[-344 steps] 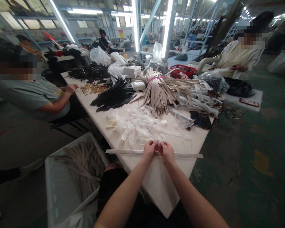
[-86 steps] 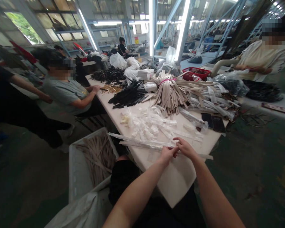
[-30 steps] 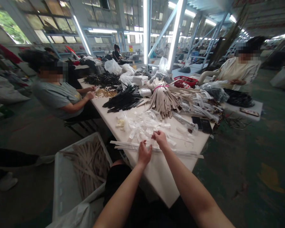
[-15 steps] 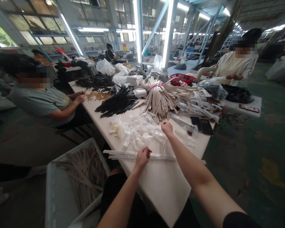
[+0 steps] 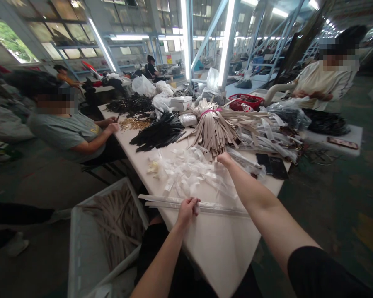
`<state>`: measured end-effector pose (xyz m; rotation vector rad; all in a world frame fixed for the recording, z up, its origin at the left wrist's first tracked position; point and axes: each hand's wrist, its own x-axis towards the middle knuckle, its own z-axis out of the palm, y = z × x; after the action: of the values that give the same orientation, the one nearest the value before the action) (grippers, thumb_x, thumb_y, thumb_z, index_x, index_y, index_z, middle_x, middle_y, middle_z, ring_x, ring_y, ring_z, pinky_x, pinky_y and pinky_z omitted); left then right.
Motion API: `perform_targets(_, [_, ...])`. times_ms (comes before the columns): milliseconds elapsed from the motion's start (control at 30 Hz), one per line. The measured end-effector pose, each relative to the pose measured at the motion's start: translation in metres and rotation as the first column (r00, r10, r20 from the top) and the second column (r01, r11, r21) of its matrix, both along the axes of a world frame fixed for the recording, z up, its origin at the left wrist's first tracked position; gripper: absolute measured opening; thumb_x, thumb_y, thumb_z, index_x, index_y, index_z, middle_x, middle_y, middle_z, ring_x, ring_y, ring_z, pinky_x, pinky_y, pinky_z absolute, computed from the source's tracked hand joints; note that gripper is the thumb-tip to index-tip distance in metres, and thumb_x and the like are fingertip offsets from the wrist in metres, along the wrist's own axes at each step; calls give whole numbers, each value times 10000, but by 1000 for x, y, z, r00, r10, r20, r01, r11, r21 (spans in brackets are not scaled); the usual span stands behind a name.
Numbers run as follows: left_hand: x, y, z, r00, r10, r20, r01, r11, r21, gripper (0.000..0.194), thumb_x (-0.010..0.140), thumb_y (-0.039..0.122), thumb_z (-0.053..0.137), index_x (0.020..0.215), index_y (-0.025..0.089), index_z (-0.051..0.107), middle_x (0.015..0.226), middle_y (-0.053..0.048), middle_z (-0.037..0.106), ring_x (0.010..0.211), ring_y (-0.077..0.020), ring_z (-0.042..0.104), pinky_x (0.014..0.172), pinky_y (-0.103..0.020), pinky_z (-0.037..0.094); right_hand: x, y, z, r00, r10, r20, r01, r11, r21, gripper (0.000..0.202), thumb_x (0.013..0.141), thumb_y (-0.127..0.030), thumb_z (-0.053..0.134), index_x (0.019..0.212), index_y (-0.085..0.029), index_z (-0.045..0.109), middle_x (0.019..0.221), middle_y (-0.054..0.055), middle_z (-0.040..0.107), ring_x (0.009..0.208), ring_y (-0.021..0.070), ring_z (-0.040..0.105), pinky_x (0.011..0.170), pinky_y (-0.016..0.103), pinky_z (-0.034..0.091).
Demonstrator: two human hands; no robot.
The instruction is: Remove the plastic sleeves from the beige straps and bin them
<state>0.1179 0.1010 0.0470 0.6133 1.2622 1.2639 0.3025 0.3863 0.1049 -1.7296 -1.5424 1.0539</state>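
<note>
My left hand point(image 5: 189, 210) is closed over long pale strips point(image 5: 161, 200) that lie across the near part of the white table point(image 5: 217, 248); what its fingertips pinch is too small to make out. My right hand point(image 5: 225, 159) is reached out farther, closed, at the near ends of a beige strip bundle point(image 5: 209, 128) tied with a pink band. Whatever it grips is hidden. Between and beyond my hands spreads a heap of crumpled clear plastic sleeves point(image 5: 186, 169).
Black strips point(image 5: 158, 131), a red basket point(image 5: 245, 102) and dark phones point(image 5: 271, 164) are on the table. A crate point(image 5: 76, 248) of beige strips stands at the lower left. One person point(image 5: 65, 128) sits left; another point(image 5: 326, 78) is at the right.
The view has shifted, so the scene sits farther right. My right hand has moved slightly farther away, toward the beige bundle. My left hand stays by the long strips.
</note>
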Motion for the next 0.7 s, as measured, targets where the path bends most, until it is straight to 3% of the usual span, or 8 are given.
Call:
perform_targets(167, [-2,-5,-2,1000,-4,-2,4,999,32,423,653,483,826,868,131,732,680,-17,634,537,-107,535,492,-229,454,-3,-19,15,991,-12,-132,2,997,-78,95,712,-165,664,704,-74,691,451,25,540,453,123,499,462,222,397])
perform_targets(300, [-4,-7,-6,998,35,45,-37,998,60,413,626,486,854,771,140,683,654,-11,638,562,-124,573,553,-255,504,5,-61,33,972,36,-231,-47,998,-45,210,678,-134,617,823,-61,751,588,63,658,541,129,575,557,227,485])
perform_targets(400, [-7,-6,-9,993,69,97,-72,997,32,447,600,504,872,711,137,643,616,6,605,532,-108,543,540,-252,506,16,-121,48,950,127,-285,-122,992,35,344,654,-129,618,958,-105,777,800,78,746,699,165,658,686,256,532])
perform_targets(467, [-9,-5,-12,988,82,129,-85,996,22,472,585,520,878,691,136,625,598,19,575,515,-95,514,517,-239,491,22,-171,55,899,300,-320,-260,952,163,401,689,-158,627,1064,-137,768,911,80,761,812,210,686,756,306,547])
perform_targets(533, [-11,-4,-15,987,72,144,-78,996,38,482,606,539,864,680,138,608,581,24,551,503,-86,491,498,-224,465,24,-221,55,846,400,-352,-349,915,202,421,749,-179,610,1149,-179,743,981,73,758,880,231,693,803,344,553])
perform_targets(600, [-12,-4,-16,988,49,144,-58,997,57,485,635,552,845,679,141,592,572,26,537,485,-77,471,477,-210,427,20,-264,47,830,396,-393,-349,918,188,370,797,-237,638,1151,-197,738,1001,76,752,886,238,694,812,361,558])
perform_targets(700, [-12,-5,-15,992,26,124,-36,996,84,485,656,553,833,670,147,568,559,34,517,459,-64,443,449,-196,368,6,-308,28,908,306,-286,-246,943,225,252,854,-359,652,1005,-191,765,877,83,729,754,218,659,715,341,549])
